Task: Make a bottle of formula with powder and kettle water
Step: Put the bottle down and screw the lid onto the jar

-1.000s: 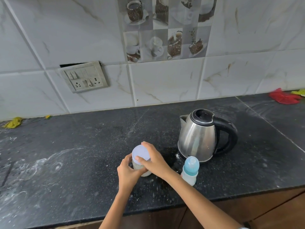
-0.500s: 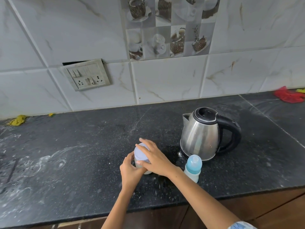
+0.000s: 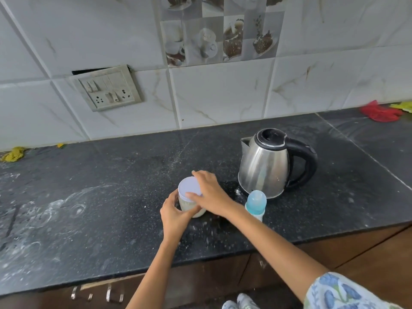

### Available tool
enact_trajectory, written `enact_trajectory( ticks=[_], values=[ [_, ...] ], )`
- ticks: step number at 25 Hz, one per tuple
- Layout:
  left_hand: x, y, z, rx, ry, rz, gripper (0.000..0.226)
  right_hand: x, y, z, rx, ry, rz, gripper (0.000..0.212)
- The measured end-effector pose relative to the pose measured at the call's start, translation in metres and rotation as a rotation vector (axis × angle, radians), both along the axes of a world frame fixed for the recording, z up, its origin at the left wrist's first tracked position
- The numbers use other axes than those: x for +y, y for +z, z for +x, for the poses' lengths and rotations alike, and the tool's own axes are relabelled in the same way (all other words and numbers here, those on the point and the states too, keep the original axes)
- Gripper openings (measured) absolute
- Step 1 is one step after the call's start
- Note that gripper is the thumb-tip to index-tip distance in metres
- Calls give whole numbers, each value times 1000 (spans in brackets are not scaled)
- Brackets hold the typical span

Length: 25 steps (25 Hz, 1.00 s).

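A clear powder jar (image 3: 193, 209) with a pale lilac lid (image 3: 189, 188) stands on the black counter (image 3: 111, 197). My left hand (image 3: 174, 216) wraps the jar's body from the near left. My right hand (image 3: 210, 195) curls over the lid's right side, thumb on the rim. Just right of the jar stands a baby bottle (image 3: 256, 205) with a blue cap on. Behind it sits a steel kettle (image 3: 265, 163) with a black lid and handle, spout facing left.
White powder is scattered on the counter around the jar. A switch plate (image 3: 107, 90) sits on the tiled wall. A yellow cloth (image 3: 13, 154) lies far left, red and yellow cloths (image 3: 381, 112) far right. The counter edge runs near my forearms.
The camera has shifted slightly. My right hand has turned a little on the lid; the jar, bottle and kettle stay where they were.
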<state>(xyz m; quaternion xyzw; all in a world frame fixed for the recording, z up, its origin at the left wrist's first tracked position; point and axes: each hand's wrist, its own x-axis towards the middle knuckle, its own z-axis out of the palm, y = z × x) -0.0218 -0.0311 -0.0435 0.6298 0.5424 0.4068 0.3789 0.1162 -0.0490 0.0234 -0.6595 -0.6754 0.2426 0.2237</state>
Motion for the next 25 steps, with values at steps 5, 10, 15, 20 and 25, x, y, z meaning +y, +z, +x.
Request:
enact_trajectory(
  ticks=[5, 10, 15, 20, 25],
  values=[
    [1, -1, -1, 77, 8, -43, 85, -55, 25, 91, -191, 16, 27, 46],
    [2, 8, 0, 50, -11, -73, 110, -109, 13, 130, -149, -151, -35, 59],
    [9, 27, -2, 83, -86, 25, 98, -112, -10, 120, -2, -275, 7, 57],
    [14, 39, 0, 189, -241, 81, 92, -79, -19, 102, 131, -266, 47, 56],
    [15, 41, 6, 381, -196, 226, 61, -26, -16, 82, 118, -250, 70, 56]
  ],
)
